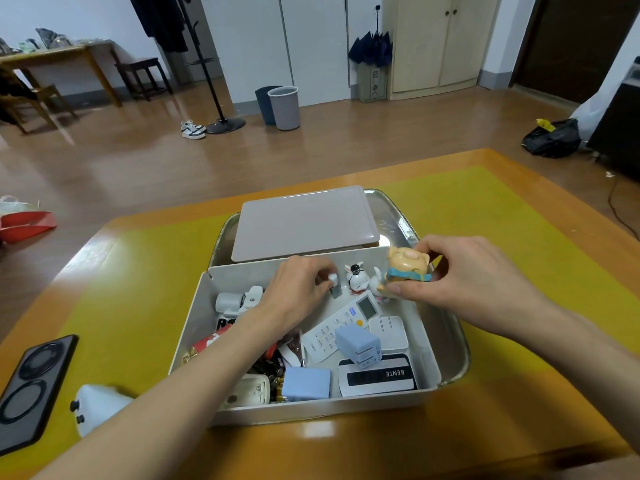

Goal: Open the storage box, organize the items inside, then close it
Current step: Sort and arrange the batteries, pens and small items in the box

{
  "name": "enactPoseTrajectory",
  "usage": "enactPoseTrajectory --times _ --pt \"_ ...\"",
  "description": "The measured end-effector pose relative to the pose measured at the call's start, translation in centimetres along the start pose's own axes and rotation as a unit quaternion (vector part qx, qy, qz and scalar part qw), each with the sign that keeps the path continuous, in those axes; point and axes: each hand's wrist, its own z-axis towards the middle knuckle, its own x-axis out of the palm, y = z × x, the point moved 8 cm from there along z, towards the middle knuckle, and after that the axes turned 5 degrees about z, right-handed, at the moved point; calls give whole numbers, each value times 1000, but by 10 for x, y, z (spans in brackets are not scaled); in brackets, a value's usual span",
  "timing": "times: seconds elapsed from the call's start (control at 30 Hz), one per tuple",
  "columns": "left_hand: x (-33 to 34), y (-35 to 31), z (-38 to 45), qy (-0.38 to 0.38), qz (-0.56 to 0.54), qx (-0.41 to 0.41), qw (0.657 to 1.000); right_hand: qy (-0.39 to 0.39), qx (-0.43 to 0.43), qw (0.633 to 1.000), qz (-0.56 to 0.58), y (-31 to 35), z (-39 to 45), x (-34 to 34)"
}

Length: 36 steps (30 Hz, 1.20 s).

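A bare forearm comes in from the lower left of the frame, and the left hand [298, 292] hangs palm down over the open white plastic storage box [194, 323], fingers curled to pinch a small grey-and-white object [334, 287] near the box's far wall. From the right edge the other forearm angles in; the right hand [464, 275] pinches a peach-coloured pig figurine with a blue scarf [408, 266] at the box's far right corner. The box sits mid-frame in a shiny metal tray [457, 344], its flat pale lid [304, 221] lying behind it. Inside lie a white remote control [341, 327] and a small black-and-white animal figurine [356, 277]. The yellow-topped wooden table [485, 209] also carries a black phone [31, 386] at lower left. Beyond, two waste bins [278, 105] stand on the wooden floor.
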Motion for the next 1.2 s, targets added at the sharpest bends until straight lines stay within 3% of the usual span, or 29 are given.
enactPoseTrajectory --times 0.3,0.57,0.73,0.87,0.97,1.07,1.2 --pt "2 -10 1 -35 -6 65 997 20 -3 1000 -12 2 1 9" --pt "-5 -18 -12 -116 6 105 988 9 9 1000 -10 -6 2 4" --pt "-17 -41 -7 -130 44 159 978 -11 14 1000 12 -10 3 -9" --pt "-4 -68 14 -13 86 214 973 -57 40 997 28 -24 6 -31" --pt "19 -75 31 79 188 188 961 -80 58 995 28 -35 5 -44" --pt "24 -80 39 78 218 178 956 -75 69 995 15 -41 2 -45" --pt "23 -83 40 84 157 181 967 -50 76 996 7 -45 0 -41"
